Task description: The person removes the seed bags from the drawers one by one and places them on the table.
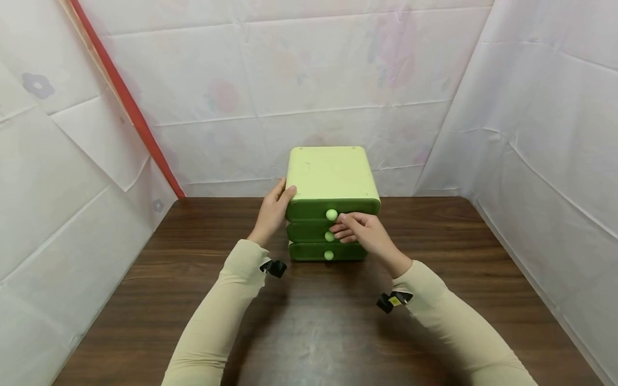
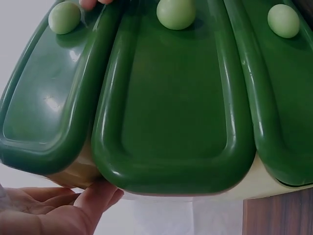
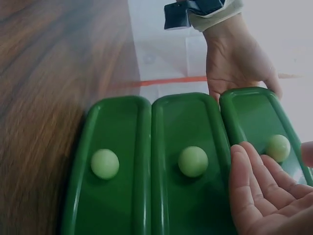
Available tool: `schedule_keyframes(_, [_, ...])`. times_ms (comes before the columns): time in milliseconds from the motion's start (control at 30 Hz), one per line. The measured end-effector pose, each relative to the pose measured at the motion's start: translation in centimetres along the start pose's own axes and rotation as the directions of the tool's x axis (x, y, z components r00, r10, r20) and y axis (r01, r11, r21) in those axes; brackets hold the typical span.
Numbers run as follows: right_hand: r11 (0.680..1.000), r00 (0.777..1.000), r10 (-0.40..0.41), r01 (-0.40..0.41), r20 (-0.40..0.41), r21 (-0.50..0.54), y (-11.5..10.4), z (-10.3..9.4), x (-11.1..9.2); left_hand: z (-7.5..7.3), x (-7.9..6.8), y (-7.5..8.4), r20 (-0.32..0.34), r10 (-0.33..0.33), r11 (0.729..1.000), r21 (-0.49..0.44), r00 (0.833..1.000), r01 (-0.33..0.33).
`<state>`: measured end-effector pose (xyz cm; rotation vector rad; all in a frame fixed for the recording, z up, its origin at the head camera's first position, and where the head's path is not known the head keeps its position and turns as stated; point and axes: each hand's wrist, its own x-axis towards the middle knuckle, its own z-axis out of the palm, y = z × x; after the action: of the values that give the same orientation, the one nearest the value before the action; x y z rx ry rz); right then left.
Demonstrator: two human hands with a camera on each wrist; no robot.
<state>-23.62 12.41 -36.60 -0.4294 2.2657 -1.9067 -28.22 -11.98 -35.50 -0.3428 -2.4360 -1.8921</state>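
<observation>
A small cabinet (image 1: 333, 171) with a light green body has three dark green drawers stacked in front, each with a round pale green knob. My left hand (image 1: 274, 212) rests against the cabinet's left side, its thumb at the upper front edge; in the left wrist view, this hand (image 2: 63, 210) touches the side behind the drawer fronts. Beside the top knob (image 1: 331, 215) is my right hand (image 1: 364, 230). The right wrist view shows the right hand's fingers (image 3: 266, 186) fairly straight next to the top knob (image 3: 278, 148), with the thumb apart on the other side.
The cabinet stands on a dark wooden table (image 1: 309, 332), near its back edge. White sheeting (image 1: 299, 80) encloses the back and both sides, with a red strip (image 1: 127, 102) at the left. A black wrist camera (image 1: 273, 268) sits at the left cuff, another (image 1: 386, 303) at the right.
</observation>
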Motion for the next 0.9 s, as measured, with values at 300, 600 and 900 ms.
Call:
schedule_keyframes(300, [0.988,0.995,0.101,-0.097,-0.021,0.121,-0.1,1.0,0.6,0.3,-0.3,0.0,-0.006,0.02,1.0,-0.023,1.0,-0.02])
schedule_keyframes(600, [0.976,0.985,0.172,-0.167,-0.027,0.138,-0.6,1.3,0.9,0.3,-0.4,0.4,0.006,0.001,0.998,-0.062,1.0,-0.001])
schedule_keyframes(900, [0.969,0.979,0.2,-0.193,-0.032,0.157,-0.4,1.3,1.2,0.0,-1.6,3.2,0.029,-0.039,0.998,-0.047,0.999,0.04])
